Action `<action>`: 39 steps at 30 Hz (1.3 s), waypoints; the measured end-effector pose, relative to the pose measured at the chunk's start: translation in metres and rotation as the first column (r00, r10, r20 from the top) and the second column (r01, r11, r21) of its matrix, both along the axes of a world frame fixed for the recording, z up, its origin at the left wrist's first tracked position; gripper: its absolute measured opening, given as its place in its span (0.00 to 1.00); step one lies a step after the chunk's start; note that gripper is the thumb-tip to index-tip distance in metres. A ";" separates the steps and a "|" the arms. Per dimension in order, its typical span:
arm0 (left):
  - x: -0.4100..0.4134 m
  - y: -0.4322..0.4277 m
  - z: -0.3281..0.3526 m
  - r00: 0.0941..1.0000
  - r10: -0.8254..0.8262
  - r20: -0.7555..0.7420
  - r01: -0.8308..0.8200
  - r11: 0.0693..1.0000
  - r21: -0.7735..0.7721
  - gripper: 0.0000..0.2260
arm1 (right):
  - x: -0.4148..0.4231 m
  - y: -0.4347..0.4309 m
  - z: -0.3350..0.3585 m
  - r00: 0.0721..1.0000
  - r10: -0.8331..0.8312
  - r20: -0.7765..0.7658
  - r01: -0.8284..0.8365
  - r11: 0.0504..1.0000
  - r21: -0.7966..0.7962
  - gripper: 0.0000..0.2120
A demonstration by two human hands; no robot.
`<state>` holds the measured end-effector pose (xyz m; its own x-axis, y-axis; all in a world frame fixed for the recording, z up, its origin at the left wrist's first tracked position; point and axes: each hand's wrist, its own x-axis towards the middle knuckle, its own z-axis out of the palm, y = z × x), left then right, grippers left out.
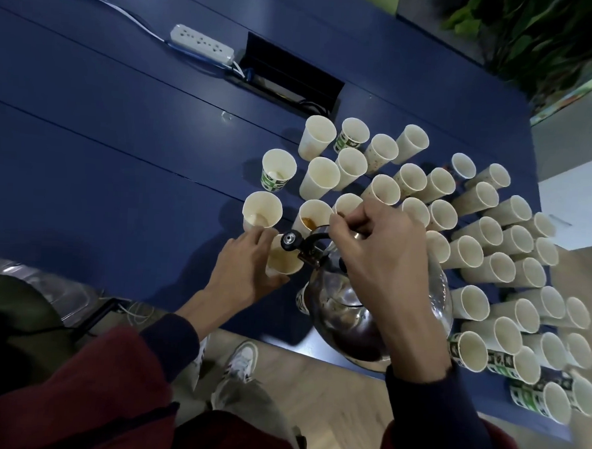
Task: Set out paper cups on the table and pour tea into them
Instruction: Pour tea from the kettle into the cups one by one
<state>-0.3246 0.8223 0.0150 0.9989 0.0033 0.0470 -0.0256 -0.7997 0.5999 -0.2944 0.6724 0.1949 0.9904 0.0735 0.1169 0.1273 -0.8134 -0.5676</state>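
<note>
The right hand (pixel 382 259) curls round the handle of the steel kettle (pixel 341 305). The spout hangs over a cup (pixel 284 263) just left of the kettle, held in the left hand's (pixel 248 266) curled fingers. The kettle is likely heavy and hot, so take only the handle. The thin cup would crush, so grip it lightly. More cups (pixel 486 234) crowd the desk (pixel 120 146) right of the kettle.

an office: long blue table (pixel 104 118) with cable hatch (pixel 288 78), power strip (pixel 202 44).
</note>
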 end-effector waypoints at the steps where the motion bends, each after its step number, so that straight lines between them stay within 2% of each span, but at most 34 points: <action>1: 0.000 0.001 -0.001 1.000 -0.012 -0.003 0.012 1.000 -0.002 0.34 | -0.001 0.001 0.000 1.000 -0.003 0.006 0.003 1.000 -0.016 0.11; 14: 0.001 0.011 -0.003 0.997 -0.080 0.016 0.080 0.996 -0.050 0.30 | -0.012 0.005 -0.002 0.996 -0.091 -0.024 0.091 0.996 0.002 0.12; 25: 0.002 0.011 0.002 0.993 -0.115 0.008 0.115 0.993 0.014 0.36 | -0.019 0.002 0.005 0.984 -0.177 0.010 0.176 0.982 0.063 0.11; 31: 0.003 0.018 0.011 0.988 -0.082 0.133 0.074 0.995 0.063 0.34 | -0.023 0.000 0.011 0.968 -0.249 0.043 0.238 0.955 0.179 0.12; 35: 0.006 0.029 0.019 0.968 -0.013 0.252 0.008 1.000 0.020 0.28 | -0.021 0.004 0.016 0.960 -0.276 0.040 0.256 0.929 0.269 0.15; 37: 0.012 0.036 0.022 0.961 0.044 0.272 -0.046 0.999 0.004 0.24 | -0.018 0.007 0.019 0.960 -0.275 0.060 0.248 0.927 0.280 0.15; 39: 0.020 0.042 0.022 0.964 0.070 0.258 -0.075 0.997 0.010 0.24 | -0.014 0.010 0.022 0.959 -0.272 0.079 0.242 0.931 0.273 0.14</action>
